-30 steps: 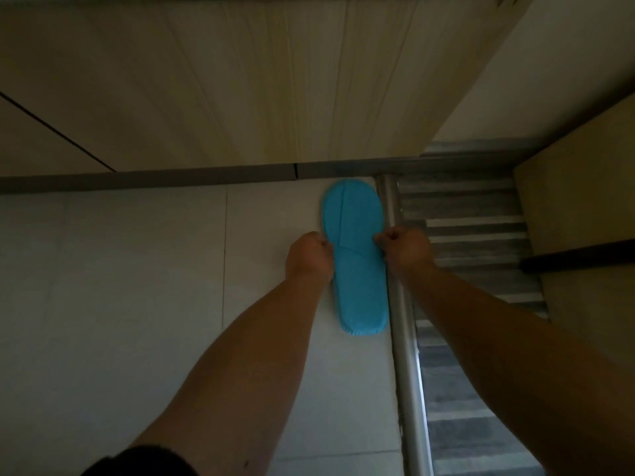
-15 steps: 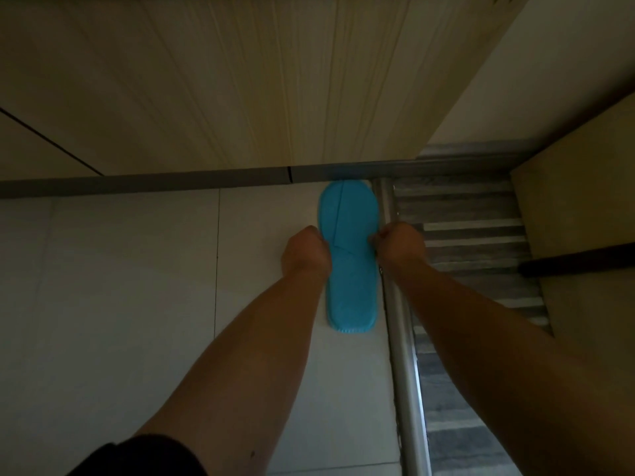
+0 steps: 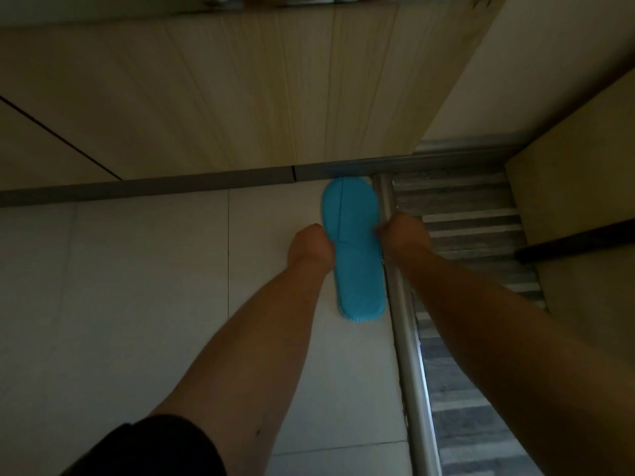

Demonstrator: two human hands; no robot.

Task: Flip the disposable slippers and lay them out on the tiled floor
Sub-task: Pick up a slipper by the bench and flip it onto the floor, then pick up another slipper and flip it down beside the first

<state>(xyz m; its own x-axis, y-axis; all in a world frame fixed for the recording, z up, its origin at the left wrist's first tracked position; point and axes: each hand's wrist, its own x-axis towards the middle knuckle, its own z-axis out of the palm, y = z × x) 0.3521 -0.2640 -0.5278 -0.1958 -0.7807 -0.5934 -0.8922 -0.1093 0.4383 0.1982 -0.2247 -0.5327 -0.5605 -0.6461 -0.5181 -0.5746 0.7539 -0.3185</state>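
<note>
The blue disposable slipper [image 3: 354, 249] is pinched at both edges by the left hand [image 3: 311, 245] and right hand [image 3: 405, 237], nudged slightly since earlier; laying-out is nearly finished.

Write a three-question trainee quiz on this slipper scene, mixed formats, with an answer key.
1. True or false: the blue slipper lies on the striped mat.
2. Multiple choice: where are the hands? A) both on the slipper's left side; B) left hand at its left edge, right hand at its right edge; C) both away from it.
3. Fill in: right of the slipper, between the tiled floor and the mat, runs a metal ____.

Key: 1 false, it lies on the tiled floor; 2 B; 3 strip.
</note>
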